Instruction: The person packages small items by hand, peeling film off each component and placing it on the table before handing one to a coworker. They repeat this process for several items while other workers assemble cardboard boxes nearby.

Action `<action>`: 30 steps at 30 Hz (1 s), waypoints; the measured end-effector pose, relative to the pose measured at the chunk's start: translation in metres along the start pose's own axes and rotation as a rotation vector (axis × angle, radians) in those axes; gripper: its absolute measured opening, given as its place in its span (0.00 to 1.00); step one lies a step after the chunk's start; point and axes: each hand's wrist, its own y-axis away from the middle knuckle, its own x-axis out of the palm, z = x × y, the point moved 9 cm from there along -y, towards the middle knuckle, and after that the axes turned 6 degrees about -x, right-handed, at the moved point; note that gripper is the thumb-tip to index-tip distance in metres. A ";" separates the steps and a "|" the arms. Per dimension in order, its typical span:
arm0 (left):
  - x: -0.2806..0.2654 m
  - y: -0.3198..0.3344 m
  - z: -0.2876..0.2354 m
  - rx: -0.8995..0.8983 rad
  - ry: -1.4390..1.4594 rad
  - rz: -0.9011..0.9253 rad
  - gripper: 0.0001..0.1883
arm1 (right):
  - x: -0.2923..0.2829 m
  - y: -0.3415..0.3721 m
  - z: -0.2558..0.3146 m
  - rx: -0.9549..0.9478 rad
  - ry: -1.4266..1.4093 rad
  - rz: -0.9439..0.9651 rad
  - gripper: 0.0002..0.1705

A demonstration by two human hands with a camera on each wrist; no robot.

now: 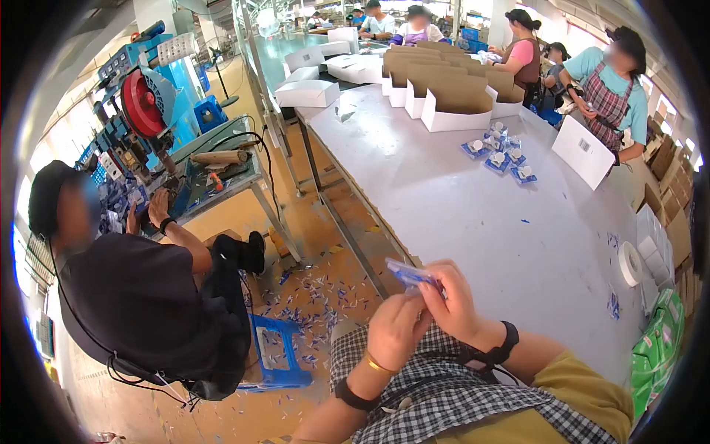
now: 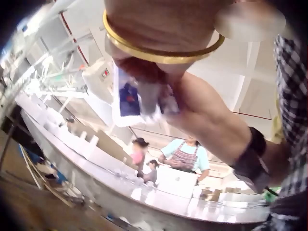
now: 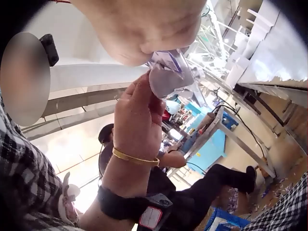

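Observation:
In front of the apron, both hands meet over the near left edge of the table. My right hand (image 1: 452, 300) grips a small clear plastic blister pack (image 1: 405, 272) with a blue printed card, which juts out to the left past the fingers. Close below, my left hand (image 1: 393, 331) pinches its lower end, fingers bent together. From the right wrist, the clear blister shows over the left hand's fingertips, its upper part hidden behind the right hand. Seen from the left wrist, the card's blue and white print (image 2: 129, 98) shows beneath that hand.
Similar blue packs with white round pieces (image 1: 503, 154) lie heaped on the table (image 1: 473, 214). Behind them stand open white boxes (image 1: 458, 111). A tape roll (image 1: 629, 264) and green bag (image 1: 658, 348) are at right. A seated person (image 1: 148, 296) works at a machine on the left.

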 end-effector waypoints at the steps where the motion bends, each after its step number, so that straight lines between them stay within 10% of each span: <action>1: 0.000 0.002 -0.002 0.004 0.000 -0.001 0.12 | 0.001 -0.001 -0.003 -0.003 0.002 -0.002 0.06; 6: -0.033 0.006 0.028 -0.211 0.054 -0.101 0.09 | 0.005 0.007 -0.042 0.469 -0.510 -0.026 0.07; 13: -0.076 0.026 0.095 -0.304 -0.326 -0.129 0.06 | -0.004 -0.002 -0.034 0.525 -0.535 -0.043 0.11; 15: -0.062 0.041 0.099 -0.310 -0.216 -0.019 0.06 | 0.006 0.009 -0.046 0.881 -1.162 -0.323 0.14; 19: -0.023 0.079 0.125 -0.650 -0.028 0.172 0.07 | 0.005 -0.001 -0.024 0.476 -2.054 0.113 0.21; 30: 0.005 0.109 0.133 -0.655 -0.092 0.327 0.09 | -0.026 0.003 -0.018 0.291 -2.049 0.163 0.26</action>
